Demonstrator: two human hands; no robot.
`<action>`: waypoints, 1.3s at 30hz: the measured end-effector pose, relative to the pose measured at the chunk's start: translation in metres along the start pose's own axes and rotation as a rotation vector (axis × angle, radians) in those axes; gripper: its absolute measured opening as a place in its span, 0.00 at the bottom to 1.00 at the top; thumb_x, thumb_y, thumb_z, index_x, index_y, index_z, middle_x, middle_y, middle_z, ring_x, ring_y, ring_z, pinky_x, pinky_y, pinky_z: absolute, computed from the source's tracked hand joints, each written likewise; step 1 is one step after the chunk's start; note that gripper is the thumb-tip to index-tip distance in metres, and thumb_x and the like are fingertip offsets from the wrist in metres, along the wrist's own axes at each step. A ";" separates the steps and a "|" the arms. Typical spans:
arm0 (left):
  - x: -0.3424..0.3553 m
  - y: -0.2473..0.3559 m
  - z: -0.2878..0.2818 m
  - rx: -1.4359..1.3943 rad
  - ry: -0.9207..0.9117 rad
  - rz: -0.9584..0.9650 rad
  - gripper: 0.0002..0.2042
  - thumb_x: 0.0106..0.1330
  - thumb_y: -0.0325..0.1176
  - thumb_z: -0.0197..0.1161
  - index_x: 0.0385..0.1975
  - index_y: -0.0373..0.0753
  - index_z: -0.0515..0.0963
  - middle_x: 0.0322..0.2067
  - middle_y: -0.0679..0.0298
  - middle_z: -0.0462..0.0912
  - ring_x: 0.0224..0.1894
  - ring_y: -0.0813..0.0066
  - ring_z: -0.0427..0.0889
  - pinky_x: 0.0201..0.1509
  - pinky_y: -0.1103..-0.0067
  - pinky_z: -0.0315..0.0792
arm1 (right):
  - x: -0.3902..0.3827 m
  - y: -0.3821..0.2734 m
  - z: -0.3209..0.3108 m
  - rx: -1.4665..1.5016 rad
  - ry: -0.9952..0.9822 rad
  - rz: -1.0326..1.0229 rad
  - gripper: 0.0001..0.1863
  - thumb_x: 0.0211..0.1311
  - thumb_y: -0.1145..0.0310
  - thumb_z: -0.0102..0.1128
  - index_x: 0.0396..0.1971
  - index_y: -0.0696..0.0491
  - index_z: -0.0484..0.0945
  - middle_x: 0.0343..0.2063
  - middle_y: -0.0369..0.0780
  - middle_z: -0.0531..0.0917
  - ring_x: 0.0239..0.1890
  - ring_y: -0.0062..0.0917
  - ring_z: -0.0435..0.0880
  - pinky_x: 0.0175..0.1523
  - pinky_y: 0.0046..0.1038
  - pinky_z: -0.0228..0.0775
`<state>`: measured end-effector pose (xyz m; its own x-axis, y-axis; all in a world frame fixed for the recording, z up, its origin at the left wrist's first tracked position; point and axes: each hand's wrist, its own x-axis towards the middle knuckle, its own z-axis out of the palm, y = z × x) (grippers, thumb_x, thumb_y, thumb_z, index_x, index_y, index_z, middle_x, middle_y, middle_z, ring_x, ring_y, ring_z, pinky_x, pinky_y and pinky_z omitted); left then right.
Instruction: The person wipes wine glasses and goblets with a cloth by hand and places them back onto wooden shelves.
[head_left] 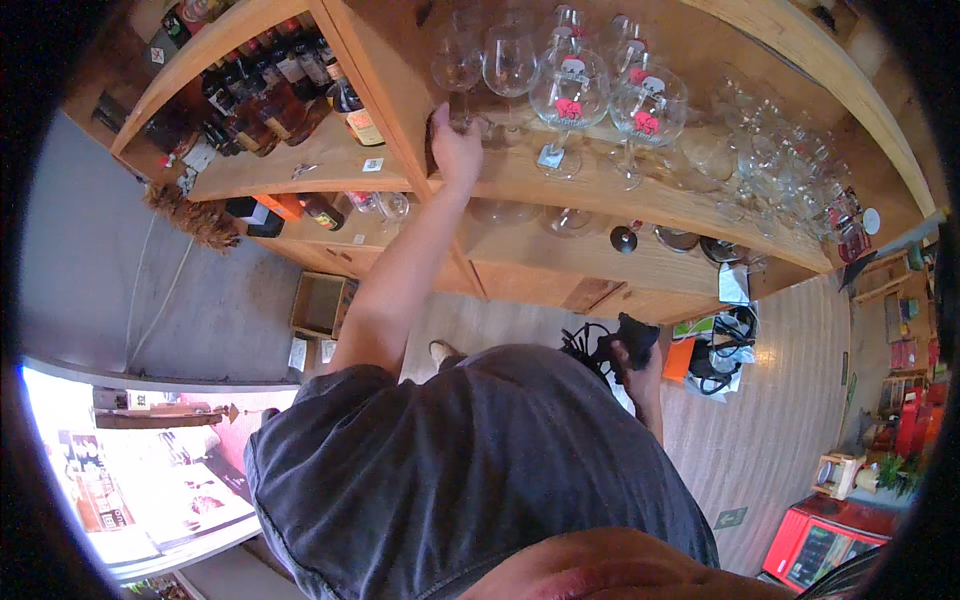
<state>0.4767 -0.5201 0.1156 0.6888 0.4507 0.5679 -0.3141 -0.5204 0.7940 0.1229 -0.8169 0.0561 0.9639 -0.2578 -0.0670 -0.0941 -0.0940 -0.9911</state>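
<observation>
My left hand (457, 150) reaches up to the shelf, its fingers closed around the lower part of a clear wine glass (458, 68) beside the wooden divider. Its fingertips are partly hidden. Another clear wine glass (510, 66) stands just to the right, followed by large stemmed goblets (568, 90) with red and white prints. Low at my right side, my right hand (642, 372) is closed on a black bundle (634, 340) with dark cords (584, 345) hanging from it. What exactly the bundle is, I cannot make out.
Bottles (350, 105) fill the shelf section left of the divider. Many clear glasses (780, 160) crowd the shelf's right end. More glassware (570, 220) sits on the lower shelf. Bags with black cables (715, 350) stand on the floor at right; a wooden crate (322, 303) is at left.
</observation>
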 end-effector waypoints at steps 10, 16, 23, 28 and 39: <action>-0.016 0.050 0.003 0.312 -0.561 0.010 0.24 0.60 0.43 0.66 0.55 0.40 0.75 0.36 0.46 0.83 0.40 0.49 0.83 0.45 0.63 0.76 | 0.006 0.012 -0.001 -0.073 -0.039 -0.062 0.18 0.59 0.74 0.66 0.49 0.55 0.76 0.37 0.35 0.81 0.37 0.20 0.78 0.45 0.24 0.71; -0.012 0.051 0.005 0.343 -0.569 0.029 0.21 0.60 0.40 0.65 0.52 0.40 0.78 0.37 0.47 0.83 0.41 0.49 0.82 0.47 0.63 0.76 | 0.000 0.013 0.002 -0.093 0.015 -0.055 0.17 0.58 0.70 0.68 0.48 0.55 0.78 0.33 0.34 0.82 0.34 0.18 0.77 0.41 0.22 0.71; -0.005 0.029 0.020 0.296 -0.406 0.143 0.16 0.59 0.39 0.64 0.45 0.40 0.81 0.39 0.50 0.83 0.43 0.50 0.82 0.49 0.63 0.75 | 0.000 0.014 0.003 -0.129 -0.020 -0.048 0.20 0.59 0.72 0.66 0.52 0.53 0.77 0.34 0.33 0.81 0.32 0.17 0.75 0.39 0.22 0.70; 0.001 0.033 0.024 0.272 -0.474 0.105 0.10 0.59 0.35 0.60 0.38 0.42 0.82 0.35 0.50 0.83 0.41 0.47 0.81 0.49 0.61 0.75 | 0.002 0.011 0.006 -0.096 -0.015 -0.124 0.20 0.58 0.74 0.66 0.52 0.53 0.78 0.32 0.33 0.80 0.30 0.16 0.75 0.38 0.21 0.70; -0.067 0.078 -0.075 0.134 -0.555 0.013 0.16 0.64 0.36 0.61 0.51 0.43 0.78 0.46 0.48 0.81 0.40 0.51 0.84 0.44 0.66 0.78 | -0.005 0.006 0.012 -0.062 -0.102 0.000 0.20 0.61 0.73 0.65 0.53 0.53 0.74 0.31 0.32 0.80 0.26 0.14 0.74 0.27 0.19 0.65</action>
<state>0.3569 -0.5361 0.1555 0.9369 0.0138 0.3494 -0.2642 -0.6269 0.7330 0.1205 -0.8047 0.0493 0.9840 -0.1585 -0.0818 -0.1066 -0.1545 -0.9822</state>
